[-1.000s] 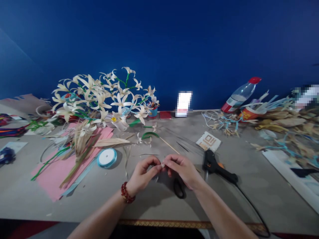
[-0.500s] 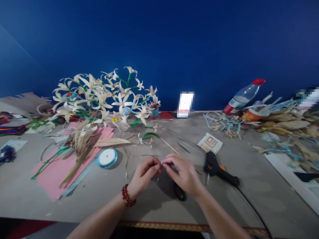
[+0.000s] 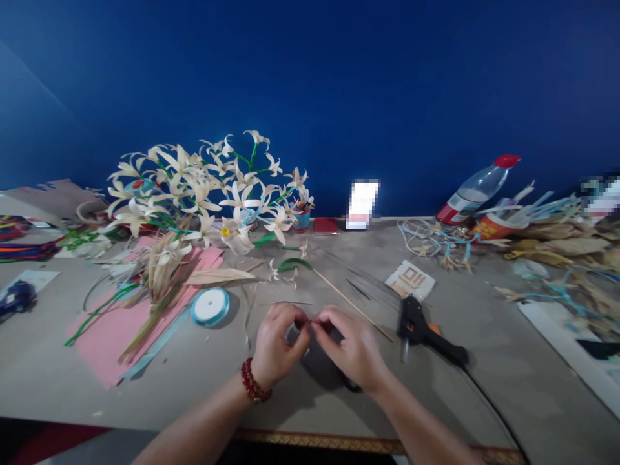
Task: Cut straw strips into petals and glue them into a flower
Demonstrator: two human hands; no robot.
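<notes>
My left hand (image 3: pixel 281 342), with a red bead bracelet (image 3: pixel 254 382) at the wrist, is closed in a pinch. Opposite it, my right hand (image 3: pixel 346 345) pinches too, and the fingertips of both nearly meet. What lies between them is too small and hidden to name. Partly under my right hand is a dark looped handle (image 3: pixel 352 383). Just beyond the hands lie a thin stick (image 3: pixel 358 307) and a small green stem (image 3: pixel 294 262) with pale blossoms. A blue ribbon spool (image 3: pixel 209 307) is left of my left hand; a black glue gun (image 3: pixel 429 332) is right of my right hand.
White handmade flowers (image 3: pixel 198 190) on green stems stand at the back left, behind pink paper (image 3: pixel 106 345). At the back right a bottle with a red cap (image 3: pixel 477 190) leans beside a cup (image 3: pixel 498 226) and dried husks (image 3: pixel 566 248). The glue gun's cord (image 3: pixel 494 407) runs to the front edge.
My hands have drawn closer together, and the thin pale strand seen between the fingertips is now hidden. The view has shifted slightly. More of the stick shows beside my right hand.
</notes>
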